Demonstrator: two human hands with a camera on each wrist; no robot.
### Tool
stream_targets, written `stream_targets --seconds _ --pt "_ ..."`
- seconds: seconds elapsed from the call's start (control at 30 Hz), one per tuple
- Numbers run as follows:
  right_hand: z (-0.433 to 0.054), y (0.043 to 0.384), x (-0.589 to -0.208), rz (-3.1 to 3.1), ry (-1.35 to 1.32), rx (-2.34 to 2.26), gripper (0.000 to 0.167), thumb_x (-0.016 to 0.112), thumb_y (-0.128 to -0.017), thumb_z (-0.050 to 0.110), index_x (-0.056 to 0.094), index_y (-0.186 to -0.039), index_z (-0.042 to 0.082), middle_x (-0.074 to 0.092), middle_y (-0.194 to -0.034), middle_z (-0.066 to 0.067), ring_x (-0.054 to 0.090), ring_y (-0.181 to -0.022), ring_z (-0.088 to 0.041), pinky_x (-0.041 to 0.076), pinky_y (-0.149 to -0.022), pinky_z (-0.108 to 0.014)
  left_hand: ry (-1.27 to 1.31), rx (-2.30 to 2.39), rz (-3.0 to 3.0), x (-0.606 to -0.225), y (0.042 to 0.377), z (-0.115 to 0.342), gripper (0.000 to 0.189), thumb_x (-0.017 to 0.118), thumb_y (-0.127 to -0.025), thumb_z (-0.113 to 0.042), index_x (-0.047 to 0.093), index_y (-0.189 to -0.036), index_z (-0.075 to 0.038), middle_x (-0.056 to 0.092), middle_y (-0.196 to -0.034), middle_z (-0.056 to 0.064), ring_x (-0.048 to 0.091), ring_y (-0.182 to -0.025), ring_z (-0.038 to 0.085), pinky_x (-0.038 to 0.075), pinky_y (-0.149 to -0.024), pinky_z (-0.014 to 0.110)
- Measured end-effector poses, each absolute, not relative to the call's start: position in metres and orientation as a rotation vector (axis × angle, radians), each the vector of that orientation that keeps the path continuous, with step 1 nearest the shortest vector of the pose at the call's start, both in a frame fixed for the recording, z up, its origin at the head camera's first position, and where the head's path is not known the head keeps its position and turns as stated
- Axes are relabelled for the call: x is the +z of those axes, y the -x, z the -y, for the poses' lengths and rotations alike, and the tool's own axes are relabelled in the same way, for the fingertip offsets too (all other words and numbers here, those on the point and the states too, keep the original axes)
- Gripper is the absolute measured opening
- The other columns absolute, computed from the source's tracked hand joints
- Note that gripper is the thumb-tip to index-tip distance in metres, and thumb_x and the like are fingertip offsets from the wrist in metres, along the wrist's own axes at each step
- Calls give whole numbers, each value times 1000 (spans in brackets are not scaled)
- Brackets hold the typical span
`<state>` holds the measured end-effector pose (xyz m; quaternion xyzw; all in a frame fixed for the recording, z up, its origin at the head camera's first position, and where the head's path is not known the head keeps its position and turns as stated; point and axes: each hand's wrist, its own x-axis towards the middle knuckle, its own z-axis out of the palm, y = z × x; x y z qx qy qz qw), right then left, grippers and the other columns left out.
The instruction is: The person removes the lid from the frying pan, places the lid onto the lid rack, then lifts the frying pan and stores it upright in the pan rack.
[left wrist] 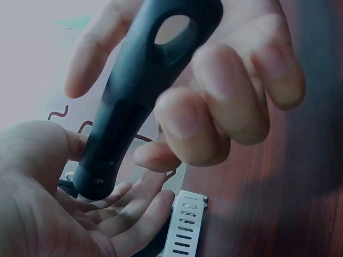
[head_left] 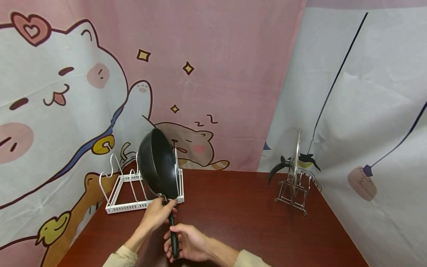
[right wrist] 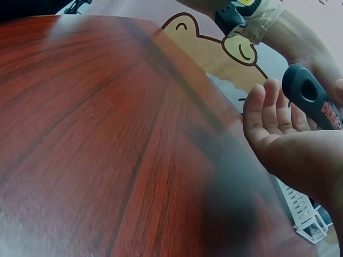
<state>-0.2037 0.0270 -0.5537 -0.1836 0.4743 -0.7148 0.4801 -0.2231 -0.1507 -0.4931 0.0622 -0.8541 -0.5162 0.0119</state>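
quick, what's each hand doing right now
Left hand: fingers round the top of the pan handle.
Right hand: holds the handle's lower end, fingers loosely curled.

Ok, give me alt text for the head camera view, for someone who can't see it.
Two hands hold a black frying pan by its handle, tilted on edge over a white rack on a dark red table: left hand near the pan, right hand at the handle's end. A lid stands in a metal holder.

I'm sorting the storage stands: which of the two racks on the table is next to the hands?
The white rack at the left, behind the black pan; the metal rack holding a lid stands far right.
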Motion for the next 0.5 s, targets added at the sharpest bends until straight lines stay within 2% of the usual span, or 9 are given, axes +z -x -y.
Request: stream_targets --seconds 0.13,0.23,0.37,0.5 --pt "-31 203 -553 -1215 451 -1760 35 55 -109 46 62 -124 15 77 -102 4 72 -91 -14 62 -86 -33 -182 -1540 2687 -493 222 151 29 71 -107 -35 74 -107 -6 85 -95 7 72 -75 12 65 -67 34" --pt "-34 203 -552 -1241 449 -1770 42 55 -109 45 61 -132 10 77 -105 2 74 -93 -15 63 -87 -34 -150 -1437 2710 -493 222 152 27 71 -106 -36 75 -102 -10 83 -92 3 68 -74 12 58 -67 30" --pt "-38 203 -551 -1269 465 -1771 53 54 -111 45 59 -142 2 78 -108 1 76 -97 -16 63 -89 -33 -122 -1286 2747 -493 221 152 25 72 -104 -36 73 -94 -14 76 -85 0 62 -77 15 48 -71 33" --pt "-43 203 -551 -1302 476 -1771 59 52 -112 45 59 -146 -2 80 -114 0 77 -103 -16 63 -91 -31 -127 -1189 2772 -492 217 152 25 73 -104 -37 69 -91 -16 71 -82 0 61 -80 18 47 -74 37"
